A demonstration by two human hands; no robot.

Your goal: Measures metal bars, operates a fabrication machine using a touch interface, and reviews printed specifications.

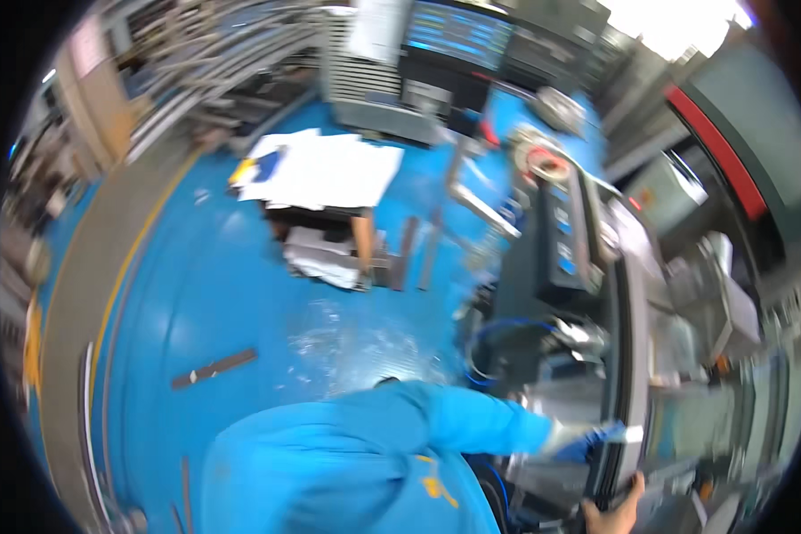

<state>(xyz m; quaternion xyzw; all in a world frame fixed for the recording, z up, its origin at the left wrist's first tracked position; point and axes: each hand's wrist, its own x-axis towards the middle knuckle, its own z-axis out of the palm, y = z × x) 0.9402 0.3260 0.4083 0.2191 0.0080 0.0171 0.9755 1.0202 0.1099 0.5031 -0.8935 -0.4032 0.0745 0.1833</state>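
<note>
My left arm, in a blue sleeve, reaches across to the machine on the right. My left hand (583, 436), pale at the wrist and blue toward the fingers, is at the machine's dark upright rail (630, 356). A small white patch (632, 434) shows at its fingertips. Blur hides its finger posture and whether it holds that white thing. Lower down, my bare right hand (616, 514) has its thumb and a finger on either side of the rail's near end, closed around it. The rest of that hand is cut off by the lower edge.
White papers (325, 173) cover a small stand on the blue floor (240, 294). A flat dark strip (214, 368) lies nearer. A screen (458, 34) stands at the back, with a dark control box (561, 240) and a blue hose (507, 325) along the machine. Racks of bars (214, 67) are far left.
</note>
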